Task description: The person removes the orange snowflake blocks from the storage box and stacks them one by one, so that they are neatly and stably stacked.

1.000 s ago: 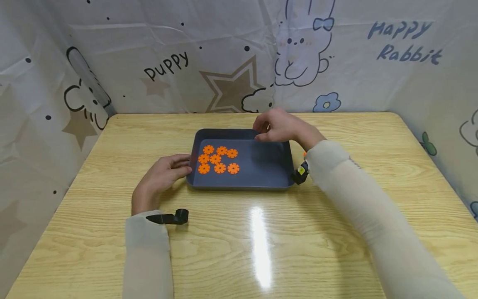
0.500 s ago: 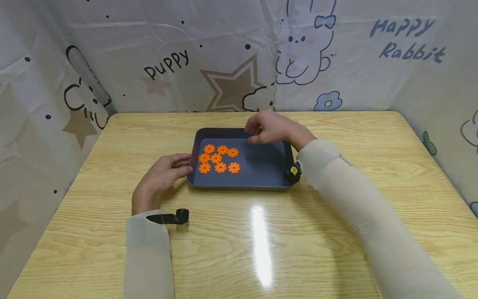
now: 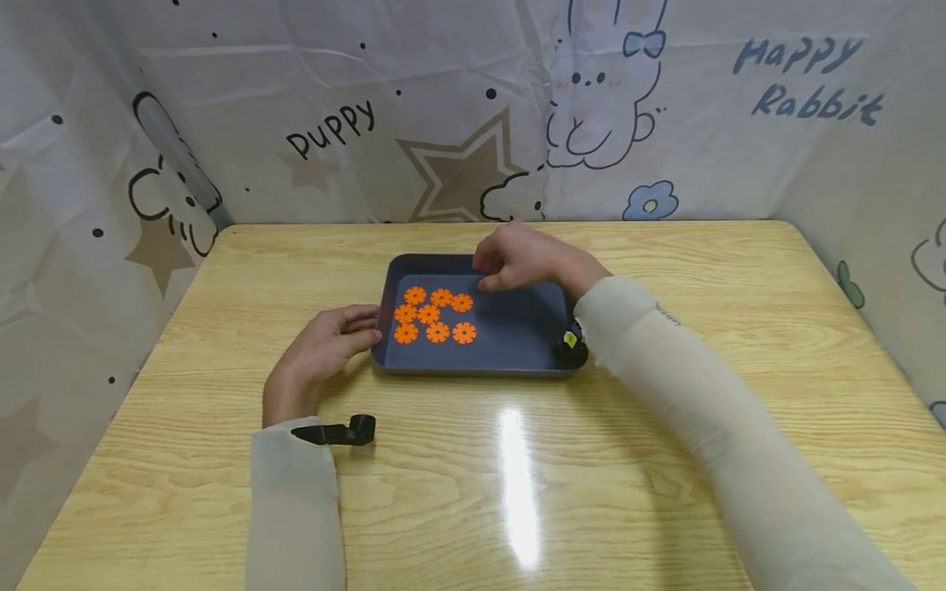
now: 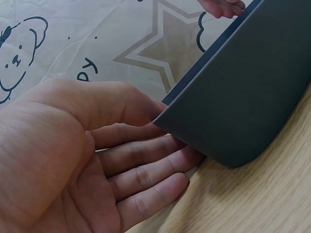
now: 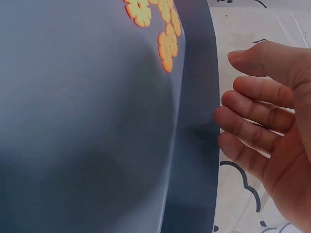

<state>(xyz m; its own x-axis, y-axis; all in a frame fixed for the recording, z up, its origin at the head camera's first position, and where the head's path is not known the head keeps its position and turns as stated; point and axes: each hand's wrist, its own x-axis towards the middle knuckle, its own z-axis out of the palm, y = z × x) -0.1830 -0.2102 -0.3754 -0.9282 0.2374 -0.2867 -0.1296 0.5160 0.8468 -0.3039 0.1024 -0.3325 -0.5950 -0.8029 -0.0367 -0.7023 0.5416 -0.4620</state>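
Observation:
A dark grey rectangular tray [image 3: 510, 349] sits on the table, with several orange notched plastic discs [image 3: 429, 314] lying flat in its left half. My left hand [image 3: 318, 349] is at the tray's left end. In the left wrist view its fingers [image 4: 141, 174] stretch out fairly straight and touch the tray's outer wall, the thumb tip right at the rim corner. Over the far side of the tray is my right hand [image 3: 517, 256], to the right of the discs. Seen from the right wrist, its fingers [image 5: 252, 109] are loosely bent with nothing between them.
The wooden table [image 3: 436, 484] carries the tray near its back edge. A printed cloth [image 3: 325, 74] with cartoon drawings hangs behind and at both sides. My right sleeve [image 3: 687, 394] crosses the table's right part and covers some of it.
My right hand has moved left over the tray. An orange piece that showed beside the right sleeve is now hidden. The left hand and tray have stayed put.

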